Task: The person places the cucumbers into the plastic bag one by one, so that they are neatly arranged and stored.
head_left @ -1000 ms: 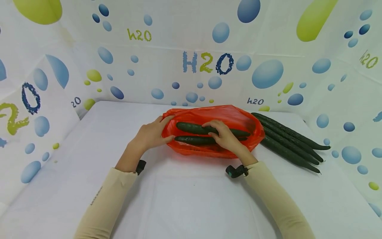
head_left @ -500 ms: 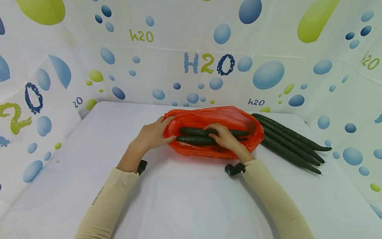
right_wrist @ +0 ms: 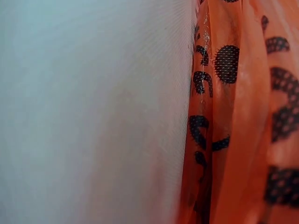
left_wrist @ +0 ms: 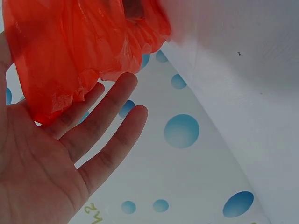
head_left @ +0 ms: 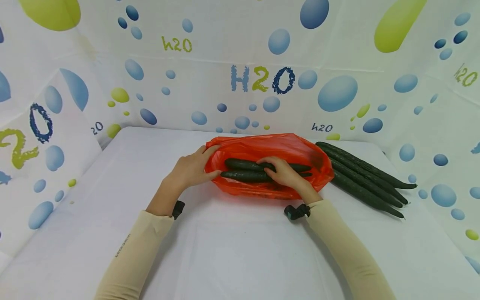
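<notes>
A red plastic bag [head_left: 270, 146] lies mouth up on the table, with two dark green cucumbers inside. My right hand [head_left: 282, 171] reaches into it and grips the rear cucumber [head_left: 240, 164], fingers bent over its top. Just in front and alongside lies the other cucumber [head_left: 243, 176]. At the bag's left end, my left hand [head_left: 191, 168] spreads thumb and forefinger against the mouth; its other fingers [left_wrist: 114, 142] stretch out straight under the plastic in the left wrist view. Black-printed bag film [right_wrist: 233, 116] fills the right side of the right wrist view, where the right hand is out of sight.
Three long cucumbers [head_left: 367, 183] lie side by side right of the bag, their far ends close against it. A white cloth [head_left: 240, 246] covers the table. Behind stands a white backdrop [head_left: 210, 83] with blue and green drops.
My right hand has lowered the rear cucumber deeper into the bag, close against the front one, during the first half second. Since then little differs. The left hand keeps its place at the mouth.
</notes>
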{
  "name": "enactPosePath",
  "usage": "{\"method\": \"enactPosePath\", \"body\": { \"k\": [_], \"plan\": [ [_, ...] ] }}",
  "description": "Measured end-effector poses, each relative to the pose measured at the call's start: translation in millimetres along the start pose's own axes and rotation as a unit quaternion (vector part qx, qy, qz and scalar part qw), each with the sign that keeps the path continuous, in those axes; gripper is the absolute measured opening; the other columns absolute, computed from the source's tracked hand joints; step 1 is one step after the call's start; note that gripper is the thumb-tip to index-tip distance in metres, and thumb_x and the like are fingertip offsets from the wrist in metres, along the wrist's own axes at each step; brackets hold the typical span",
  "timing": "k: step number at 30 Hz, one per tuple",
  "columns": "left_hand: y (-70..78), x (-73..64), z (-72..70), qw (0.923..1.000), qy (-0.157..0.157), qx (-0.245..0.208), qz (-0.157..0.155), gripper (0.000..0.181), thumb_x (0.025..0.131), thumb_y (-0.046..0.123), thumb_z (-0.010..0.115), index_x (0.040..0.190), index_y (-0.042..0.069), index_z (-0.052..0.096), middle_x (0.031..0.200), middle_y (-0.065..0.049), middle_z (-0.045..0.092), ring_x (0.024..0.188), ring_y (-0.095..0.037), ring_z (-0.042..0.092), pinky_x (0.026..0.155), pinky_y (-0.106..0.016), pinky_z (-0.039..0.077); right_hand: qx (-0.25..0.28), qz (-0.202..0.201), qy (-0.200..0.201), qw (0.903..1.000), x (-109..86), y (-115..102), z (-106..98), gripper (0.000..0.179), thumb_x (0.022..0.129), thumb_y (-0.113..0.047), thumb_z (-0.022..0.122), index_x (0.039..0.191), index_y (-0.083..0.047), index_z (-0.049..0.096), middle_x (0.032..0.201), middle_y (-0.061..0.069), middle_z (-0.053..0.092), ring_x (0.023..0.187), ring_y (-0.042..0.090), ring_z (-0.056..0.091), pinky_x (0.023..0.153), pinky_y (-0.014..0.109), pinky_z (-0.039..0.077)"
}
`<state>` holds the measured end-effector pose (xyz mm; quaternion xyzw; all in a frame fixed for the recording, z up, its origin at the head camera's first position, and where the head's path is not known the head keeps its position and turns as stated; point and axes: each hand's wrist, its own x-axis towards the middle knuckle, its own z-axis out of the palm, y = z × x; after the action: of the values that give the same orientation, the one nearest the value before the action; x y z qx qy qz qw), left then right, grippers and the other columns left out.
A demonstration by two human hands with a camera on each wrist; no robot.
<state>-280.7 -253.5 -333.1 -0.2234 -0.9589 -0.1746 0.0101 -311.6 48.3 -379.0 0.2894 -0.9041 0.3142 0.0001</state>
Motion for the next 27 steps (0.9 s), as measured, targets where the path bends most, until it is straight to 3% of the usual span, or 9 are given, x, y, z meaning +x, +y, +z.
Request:
{"method": "enactPosePath", "body": {
  "k": [5,12,27],
  "plan": [
    [0.4,0.4,-0.1,1.0,0.0,0.001,-0.001,0.077,0.089,0.04,0.066,0.152,0.015,0.03,0.144,-0.025,0.042,0.113,-0.044,0.058,0.088,-0.06,0.051,0.009,0.008,-0.004,0.9999,-2.9,-0.1,-1.7,0.031,0.096,-0.003,0.057,0.127,-0.002,0.061,0.128,0.016,0.06,0.122,0.034,0.052,0.108,0.05,0.04],
    [0.6,0.2,-0.9,1.0,-0.003,0.005,-0.002,0.077,0.09,0.041,0.065,0.153,0.014,0.03,0.144,-0.025,0.043,0.108,-0.045,0.061,0.088,-0.059,0.051,0.013,-0.015,-0.001,0.9998,-7.8,-2.8,-3.3,0.033,0.093,-0.006,0.063,0.126,-0.001,0.06,0.127,0.016,0.06,0.12,0.033,0.052,0.107,0.05,0.04],
    [1.2,-0.1,-1.3,0.9999,-0.009,0.001,-0.007,0.078,0.09,0.04,0.065,0.154,0.016,0.028,0.147,-0.026,0.039,0.113,-0.047,0.058,0.09,-0.062,0.049,0.032,-0.036,0.005,0.9988,-25.5,-14.4,-10.0,0.037,0.091,-0.01,0.068,0.128,-0.006,0.06,0.13,0.012,0.057,0.124,0.03,0.05,0.107,0.05,0.04]
  ]
}}
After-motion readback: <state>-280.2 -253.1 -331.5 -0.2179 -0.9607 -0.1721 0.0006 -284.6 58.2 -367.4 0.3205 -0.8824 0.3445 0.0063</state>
